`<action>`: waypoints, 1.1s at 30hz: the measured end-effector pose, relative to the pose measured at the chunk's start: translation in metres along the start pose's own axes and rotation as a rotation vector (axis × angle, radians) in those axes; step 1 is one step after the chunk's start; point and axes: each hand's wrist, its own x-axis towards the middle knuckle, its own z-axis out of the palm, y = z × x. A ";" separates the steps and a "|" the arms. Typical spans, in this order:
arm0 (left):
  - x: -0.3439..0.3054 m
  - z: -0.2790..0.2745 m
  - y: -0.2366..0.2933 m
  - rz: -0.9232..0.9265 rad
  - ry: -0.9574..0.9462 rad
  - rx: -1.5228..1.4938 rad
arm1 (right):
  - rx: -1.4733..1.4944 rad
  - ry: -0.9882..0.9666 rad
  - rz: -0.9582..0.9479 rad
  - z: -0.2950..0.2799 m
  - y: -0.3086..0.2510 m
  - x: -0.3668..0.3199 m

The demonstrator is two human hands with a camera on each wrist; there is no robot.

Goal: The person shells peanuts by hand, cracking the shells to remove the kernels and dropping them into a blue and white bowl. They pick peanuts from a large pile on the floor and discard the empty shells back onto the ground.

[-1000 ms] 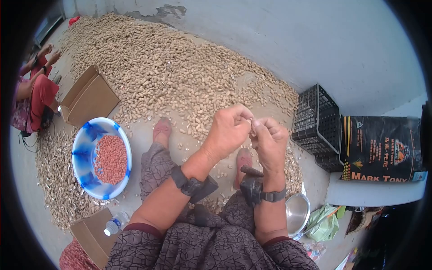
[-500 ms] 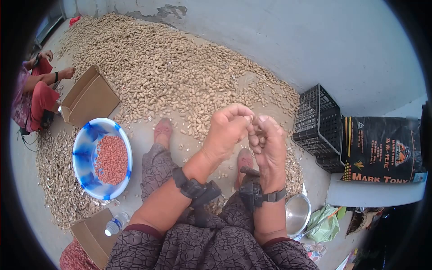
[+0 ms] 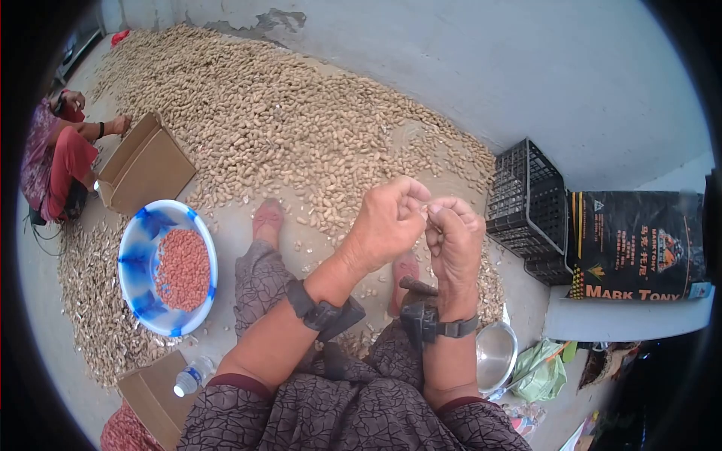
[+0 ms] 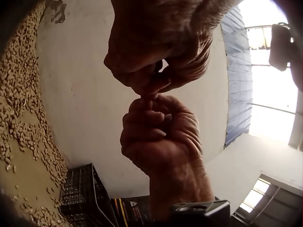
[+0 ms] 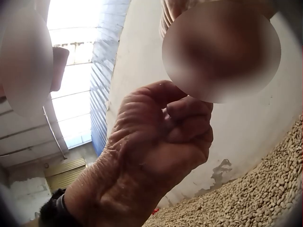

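In the head view my left hand (image 3: 387, 225) and right hand (image 3: 456, 240) meet at the fingertips above the floor. Both pinch a small pale piece (image 3: 425, 208) between them, too small to tell whether it is shell or nut. The left wrist view has my left hand (image 4: 161, 42) above and my right hand (image 4: 163, 137) below, fingers curled, tips touching. From the right wrist my left hand (image 5: 156, 127) shows curled fingers; a blur covers most of my right hand. Unshelled peanuts (image 3: 278, 120) spread beyond the hands.
A blue-and-white basin (image 3: 131, 278) holds reddish kernels at left, near cardboard boxes (image 3: 154, 169), shells (image 3: 98, 301) and a bottle (image 3: 192, 376). Another person (image 3: 64, 161) sits far left. A black crate (image 3: 526, 203), printed bag (image 3: 639, 244) and metal bowl (image 3: 496, 357) stand at right.
The fingertips shifted against each other; my right fingers spread more half a second ago and are now curled closer. The seated person's hand has moved down toward the cardboard box.
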 end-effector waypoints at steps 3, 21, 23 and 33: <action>0.002 0.002 -0.005 -0.009 0.016 -0.024 | 0.012 0.016 -0.010 0.000 -0.001 0.000; 0.001 -0.003 -0.005 -0.240 -0.007 -0.144 | -0.380 0.013 -0.256 0.005 0.004 -0.005; 0.001 -0.003 -0.005 -0.245 -0.024 -0.279 | -0.429 0.030 -0.290 0.007 0.001 -0.006; -0.001 -0.003 -0.007 -0.269 -0.061 -0.441 | -0.612 0.019 -0.428 0.005 0.003 -0.005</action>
